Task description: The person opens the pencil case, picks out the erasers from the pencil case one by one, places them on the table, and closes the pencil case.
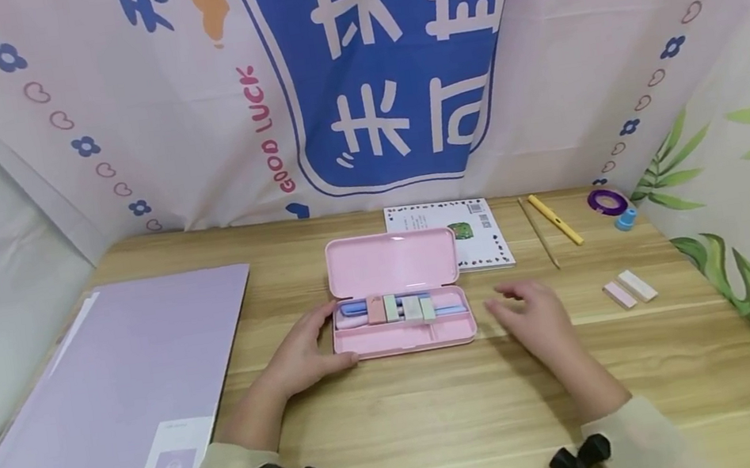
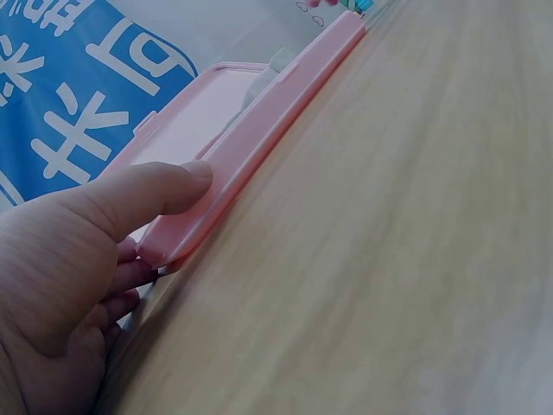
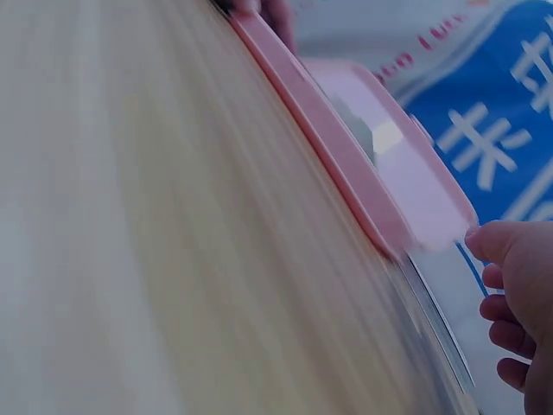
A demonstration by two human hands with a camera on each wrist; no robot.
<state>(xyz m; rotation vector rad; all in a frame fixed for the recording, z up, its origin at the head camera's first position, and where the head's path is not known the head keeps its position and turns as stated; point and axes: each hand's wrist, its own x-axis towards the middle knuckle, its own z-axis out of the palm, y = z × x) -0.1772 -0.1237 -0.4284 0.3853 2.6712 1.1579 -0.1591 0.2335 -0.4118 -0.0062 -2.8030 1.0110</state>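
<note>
Your left hand (image 1: 305, 353) blocks the left end of the open pencil case (image 1: 404, 335); its raised lid (image 1: 392, 262) closes off approach from behind. Your right hand (image 1: 533, 313) hovers just beside the case's right end. Bare wooden table (image 1: 430, 418) in front of the case: open passage. Left side taken by the purple folder (image 1: 109, 391). Behind the lid lies a card (image 1: 471, 232); right of it two pencils (image 1: 550, 229). Two erasers (image 1: 630, 288) sit well right, with free wood between them and your right hand.
</note>
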